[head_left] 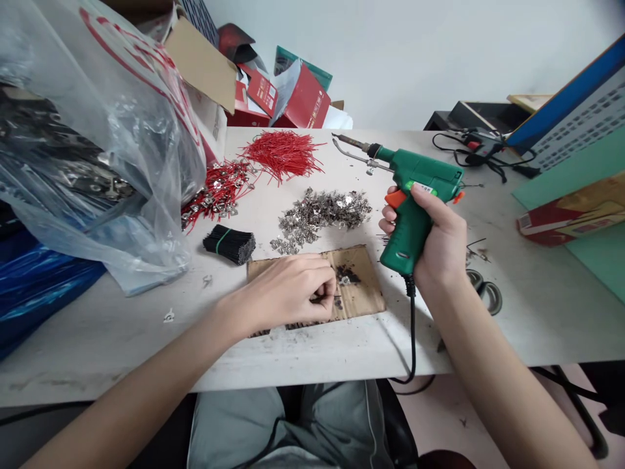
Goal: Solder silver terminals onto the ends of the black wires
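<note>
My right hand (442, 241) is wrapped round the grip of a green soldering gun (413, 215), raised above the table with its metal tip pointing left. One finger is by the orange trigger. My left hand (297, 290) rests over a scorched piece of cardboard (368, 293), its fingers curled in a pinch. What sits between those fingertips is hidden. A small metal contact plate (345, 281) lies on the burnt patch, just right of my left hand. Beyond the cardboard spreads a heap of metal contact plates (327, 212). A banded bundle of black wires (229, 244) lies to the left.
Red wires (283, 155) are piled at the back, beside red wires with metal plates attached (219, 189). A big plastic bag (146, 163) fills the left side. Scissors (488, 293) lie on the right, near the gun's black cord (413, 339). Red boxes (303, 98) stand against the wall.
</note>
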Tool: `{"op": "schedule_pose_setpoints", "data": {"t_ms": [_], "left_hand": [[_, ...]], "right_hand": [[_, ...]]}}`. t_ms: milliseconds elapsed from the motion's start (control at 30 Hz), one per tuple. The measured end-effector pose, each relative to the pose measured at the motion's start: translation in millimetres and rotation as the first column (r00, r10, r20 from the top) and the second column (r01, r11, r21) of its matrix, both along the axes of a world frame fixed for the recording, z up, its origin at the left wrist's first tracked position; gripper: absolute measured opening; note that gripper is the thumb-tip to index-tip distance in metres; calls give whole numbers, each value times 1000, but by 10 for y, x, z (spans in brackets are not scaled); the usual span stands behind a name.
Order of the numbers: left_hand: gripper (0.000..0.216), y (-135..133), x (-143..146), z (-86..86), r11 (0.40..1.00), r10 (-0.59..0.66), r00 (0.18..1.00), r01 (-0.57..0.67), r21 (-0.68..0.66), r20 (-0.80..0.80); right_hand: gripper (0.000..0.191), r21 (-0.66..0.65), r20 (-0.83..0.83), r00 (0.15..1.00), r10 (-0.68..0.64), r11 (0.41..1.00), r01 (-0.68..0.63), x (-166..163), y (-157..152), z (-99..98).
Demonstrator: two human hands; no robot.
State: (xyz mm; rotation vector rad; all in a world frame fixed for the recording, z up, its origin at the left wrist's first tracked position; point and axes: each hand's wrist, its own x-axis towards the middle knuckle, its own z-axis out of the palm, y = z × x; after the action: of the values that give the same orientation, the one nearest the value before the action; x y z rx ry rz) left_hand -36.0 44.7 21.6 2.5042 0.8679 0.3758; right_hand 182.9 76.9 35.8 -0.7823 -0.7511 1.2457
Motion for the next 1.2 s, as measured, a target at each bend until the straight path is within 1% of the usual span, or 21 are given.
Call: {"op": "schedule_pose_setpoints", "data": {"t_ms": [67,133,233,300,400,633,833,1200], "left_hand": [[8,0,-12,23,1000,17,999,-17,17,30],[9,0,-27,44,997,35,998,-38,70,43],[10,6,-60,52,983,62,998,-61,176,-1],[11,11,-84,46,977,62,997,-53,205,-34],[10,12,-104,46,982,31,999,-24,187,-37],[13,-14,-71,92,993,-4,999,-3,121,54],[19,-25,-2,47,989,43,998,-49,137,48],[23,-31,-8,-4,994,99,988,-104,38,115]], "right_hand": [[13,-4,2,1000,1,1000,-1,3,-4,-1],[12,-7,5,1000,-3,1000,3,9,-8,1],[13,-7,2,1000,4,1000,-4,16,-13,6],[13,-1,2,1000,10,1000,-10,15,-12,6],[12,2,7,1000,8,1000,-8,8,-9,4],[13,-13,12,1000,-8,1000,9,-8,-16,16],[13,-23,32,999,-5,1000,5,-6,-20,13],[13,-21,31,999,-7,1000,8,1,-17,11]]}}
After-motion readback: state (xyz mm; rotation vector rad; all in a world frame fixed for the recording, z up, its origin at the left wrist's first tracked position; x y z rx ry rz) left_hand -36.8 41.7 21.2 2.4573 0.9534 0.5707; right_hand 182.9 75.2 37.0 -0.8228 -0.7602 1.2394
